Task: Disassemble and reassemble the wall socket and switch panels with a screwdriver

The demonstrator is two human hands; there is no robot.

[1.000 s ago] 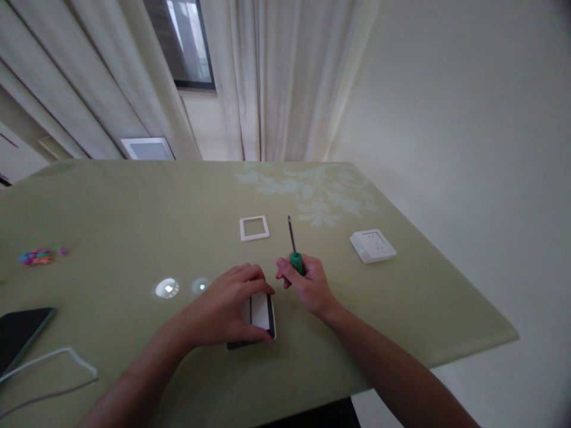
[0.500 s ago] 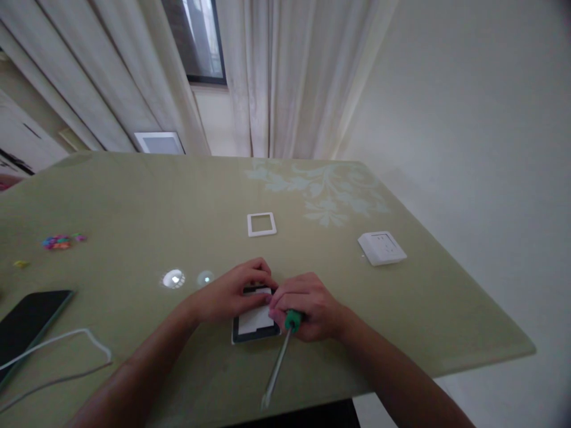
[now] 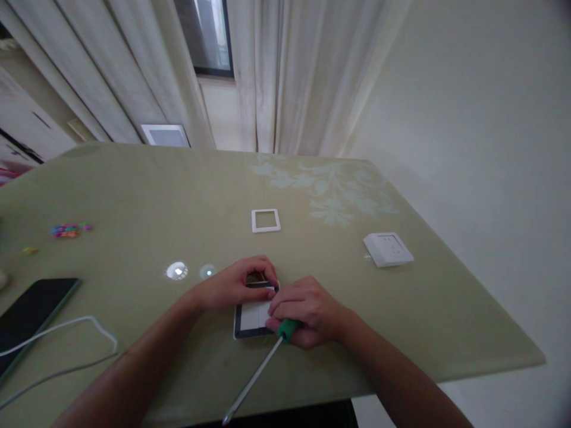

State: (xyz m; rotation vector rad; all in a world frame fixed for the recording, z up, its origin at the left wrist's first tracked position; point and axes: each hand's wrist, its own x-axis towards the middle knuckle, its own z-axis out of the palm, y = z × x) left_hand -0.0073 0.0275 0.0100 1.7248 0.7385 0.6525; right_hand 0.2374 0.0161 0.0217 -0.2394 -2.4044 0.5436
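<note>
A white switch module with a dark border (image 3: 250, 318) lies flat on the green table (image 3: 134, 202) near its front edge. My left hand (image 3: 232, 284) curls over the module's far edge, fingers bent onto it. My right hand (image 3: 306, 309) is closed round the green handle of a screwdriver (image 3: 261, 371), and its fingertips rest on the module's right side. The metal shaft points back toward me, over the table's front edge.
A white square frame (image 3: 266, 220) lies beyond the hands. A white wall socket (image 3: 388, 249) sits at the right. A dark phone (image 3: 33, 309) and white cable (image 3: 66, 351) lie at the left, small coloured bits (image 3: 66, 230) further back. Curtains hang behind.
My right hand swung the screwdriver from pointing away to pointing toward me and came onto the module. My left hand shifted to the module's far edge, uncovering its white face.
</note>
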